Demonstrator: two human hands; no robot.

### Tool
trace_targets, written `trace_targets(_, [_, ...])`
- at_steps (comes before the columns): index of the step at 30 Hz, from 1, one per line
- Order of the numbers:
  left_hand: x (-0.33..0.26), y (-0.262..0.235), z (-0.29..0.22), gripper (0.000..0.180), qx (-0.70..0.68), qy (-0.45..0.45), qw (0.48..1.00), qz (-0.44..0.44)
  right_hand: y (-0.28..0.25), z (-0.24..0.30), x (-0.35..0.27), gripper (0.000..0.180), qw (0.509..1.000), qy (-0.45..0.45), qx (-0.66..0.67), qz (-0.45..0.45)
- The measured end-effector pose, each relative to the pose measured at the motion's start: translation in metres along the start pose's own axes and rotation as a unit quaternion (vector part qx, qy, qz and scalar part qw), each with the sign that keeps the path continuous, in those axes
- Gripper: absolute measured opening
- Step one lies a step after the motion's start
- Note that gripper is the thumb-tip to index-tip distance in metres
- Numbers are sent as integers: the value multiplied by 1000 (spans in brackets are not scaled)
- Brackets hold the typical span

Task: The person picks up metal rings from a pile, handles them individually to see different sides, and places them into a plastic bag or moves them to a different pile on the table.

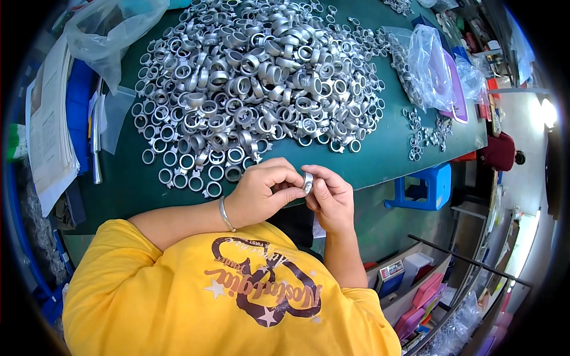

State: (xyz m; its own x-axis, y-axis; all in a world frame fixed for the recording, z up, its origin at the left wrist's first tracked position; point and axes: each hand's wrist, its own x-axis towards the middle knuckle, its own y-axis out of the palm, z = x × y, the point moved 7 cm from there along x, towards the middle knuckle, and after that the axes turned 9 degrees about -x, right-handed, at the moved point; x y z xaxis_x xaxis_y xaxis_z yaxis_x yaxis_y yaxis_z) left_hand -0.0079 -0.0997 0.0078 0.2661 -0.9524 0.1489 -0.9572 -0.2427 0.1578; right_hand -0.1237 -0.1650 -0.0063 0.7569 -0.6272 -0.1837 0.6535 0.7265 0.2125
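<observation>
Broad green-topped table (116, 190) takes up much of my upper view. On it I log a wide heap of silver-grey metal rings (255, 89), strays lying flat along its near fringe. Blue plastic stool (436, 187) at the table's right side. Left hand (264, 187), a thin silver bangle (224, 213) round its wrist, and right hand (332, 196) pinch one small silver-grey metal ring (307, 183) between their fingertips. I find that ring between both hands, just nearside of the heap.
</observation>
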Motion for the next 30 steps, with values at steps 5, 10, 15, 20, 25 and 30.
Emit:
trace_targets(5, [-1,2,-5,12,38,45,998,23,-1,-6,-1,26,998,9,58,13])
trace_targets(10, [-2,-4,14,15,-56,-49,996,-39,-8,4,-2,30,990,-105,88,-21])
trace_targets(15, [-5,-3,27,13,-126,-114,985,-39,-10,7,-4,32,968,-97,230,7])
trace_targets(20, [-7,-3,31,13,-152,-120,980,-53,-22,20,10,14,960,-137,244,27])
trace_targets(25, [-5,-4,34,12,-152,-126,979,-56,-5,58,47,22,837,-227,-473,-155])
trace_targets(30, [-4,-6,33,10,-154,-105,980,-67,-8,47,48,16,843,-247,-439,-191])
